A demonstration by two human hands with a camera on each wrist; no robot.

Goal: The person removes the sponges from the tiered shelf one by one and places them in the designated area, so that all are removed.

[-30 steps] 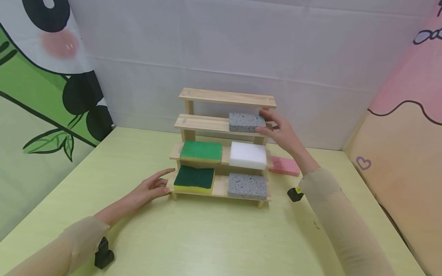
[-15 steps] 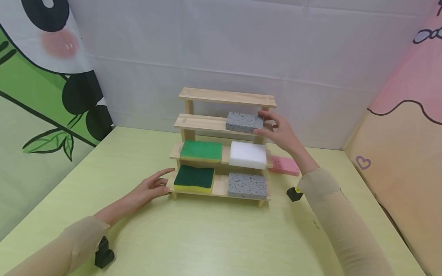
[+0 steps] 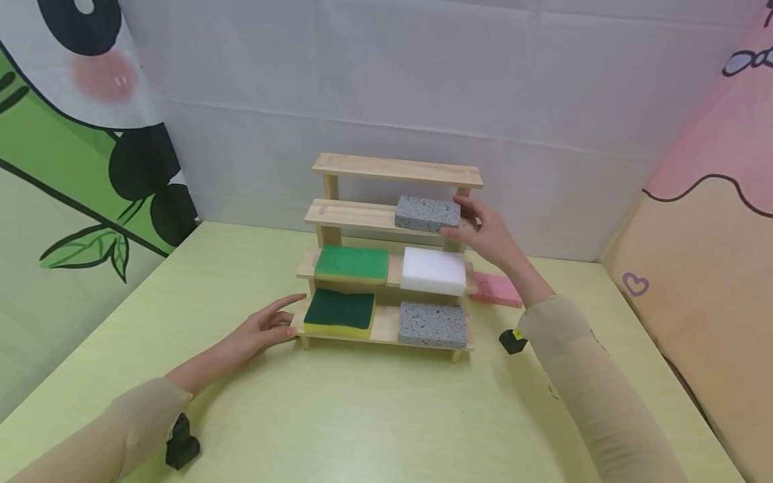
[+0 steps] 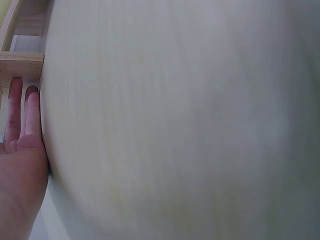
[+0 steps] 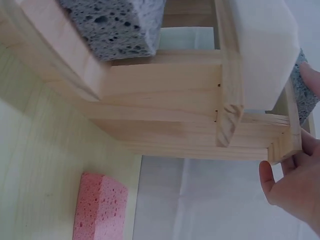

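A stepped wooden rack point(image 3: 398, 168) stands on the table. On its second shelf from the top lies a grey speckled sponge point(image 3: 426, 213), toward the right. My right hand point(image 3: 492, 235) pinches that sponge's right end, thumb at the front and fingers behind; in the right wrist view the thumb point(image 5: 311, 77) lies against it and other fingers sit by the shelf end. At the lowest shelf's left end, my left hand point(image 3: 256, 332) touches the rack with extended fingers. The left wrist view shows those fingers point(image 4: 31, 117) reaching to the wood.
Lower shelves hold a green sponge point(image 3: 352, 263), a white sponge point(image 3: 433, 270), a dark green and yellow sponge point(image 3: 339, 314) and another grey sponge point(image 3: 433, 325). On the table point(image 3: 386, 416), a pink sponge point(image 3: 498, 290) lies right of the rack. A white cloth wall point(image 3: 386, 80) rises behind.
The grey sponge on the second shelf from the top has shifted slightly left with my right hand, then stayed put. My right index finger has moved a little. The left hand has not moved.
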